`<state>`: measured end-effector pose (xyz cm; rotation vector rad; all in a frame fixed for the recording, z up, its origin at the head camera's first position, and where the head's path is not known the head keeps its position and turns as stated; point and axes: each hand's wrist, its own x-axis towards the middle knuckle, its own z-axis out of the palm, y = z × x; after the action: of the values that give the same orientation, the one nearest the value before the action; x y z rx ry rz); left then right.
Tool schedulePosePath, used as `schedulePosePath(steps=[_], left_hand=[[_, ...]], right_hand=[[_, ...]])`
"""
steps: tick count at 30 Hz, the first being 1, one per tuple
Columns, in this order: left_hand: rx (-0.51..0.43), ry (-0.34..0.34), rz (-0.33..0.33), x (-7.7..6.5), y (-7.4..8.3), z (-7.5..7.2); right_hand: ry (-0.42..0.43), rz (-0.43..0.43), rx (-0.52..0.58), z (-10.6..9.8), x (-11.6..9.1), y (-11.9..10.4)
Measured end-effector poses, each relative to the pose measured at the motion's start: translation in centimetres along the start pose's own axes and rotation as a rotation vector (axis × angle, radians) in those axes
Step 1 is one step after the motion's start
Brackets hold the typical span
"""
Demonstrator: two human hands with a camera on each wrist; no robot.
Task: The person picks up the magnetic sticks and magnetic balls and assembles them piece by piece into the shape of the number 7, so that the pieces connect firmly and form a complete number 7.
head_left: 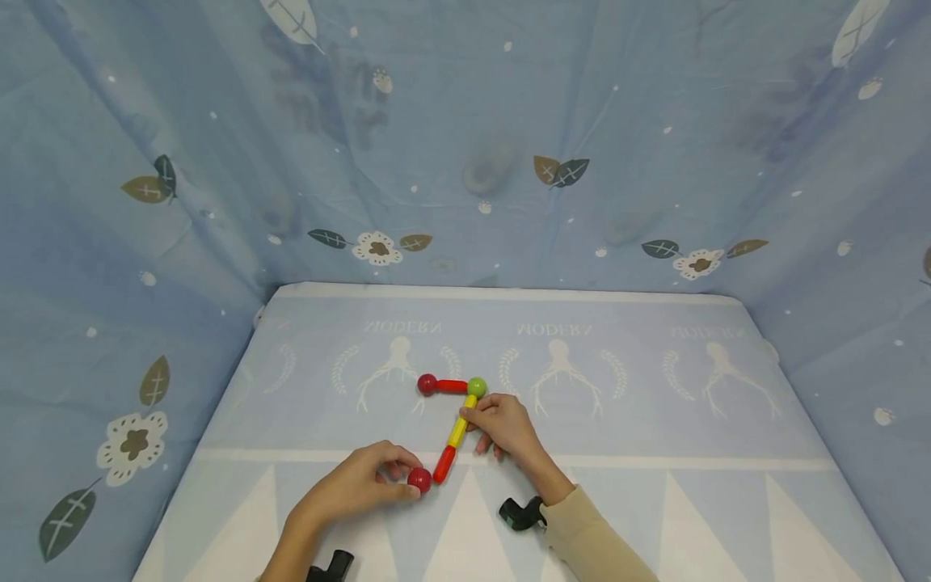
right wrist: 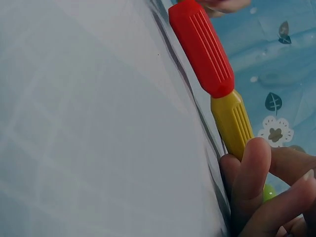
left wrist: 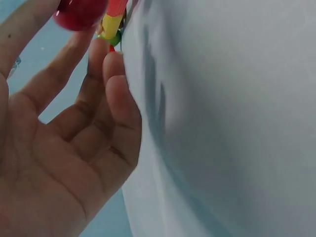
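Observation:
A chain of sticks and balls lies on the cloth-covered table. At its far left is a dark red ball (head_left: 427,384), joined by a red stick (head_left: 452,386) to a green ball (head_left: 477,387). From there a yellow stick (head_left: 457,432) runs toward the front and ends in a second red stick (right wrist: 202,47). My right hand (head_left: 503,424) pinches the yellow stick between thumb and fingers. Between thumb and fingertips of my left hand (head_left: 367,482) is another dark red ball (head_left: 419,480), held close beside the free end of that second red stick.
Patterned blue curtains (head_left: 465,162) enclose the table (head_left: 618,388) at the back and both sides. Black devices (head_left: 520,514) show by both wrists, and a beige sleeve (head_left: 589,533) covers the right forearm.

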<state>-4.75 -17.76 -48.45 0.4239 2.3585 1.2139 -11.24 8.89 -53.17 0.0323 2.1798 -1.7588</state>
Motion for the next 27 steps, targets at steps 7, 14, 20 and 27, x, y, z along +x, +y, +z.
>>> schedulePosePath(steps=[7,14,20,27], left_hand=[[0.036,-0.091,0.013,0.3,-0.2,0.6],[0.077,-0.093,0.009,0.7,0.2,1.2],[0.094,-0.085,0.008,1.0,0.3,1.4],[0.114,-0.093,0.007,1.2,0.4,1.5]], right_hand=[[0.001,0.017,0.004,0.0,0.1,0.0],[0.0,0.026,-0.006,0.0,0.2,0.1],[0.0,0.029,-0.011,0.0,0.2,-0.1],[0.006,0.025,-0.013,0.1,0.1,-0.1]])
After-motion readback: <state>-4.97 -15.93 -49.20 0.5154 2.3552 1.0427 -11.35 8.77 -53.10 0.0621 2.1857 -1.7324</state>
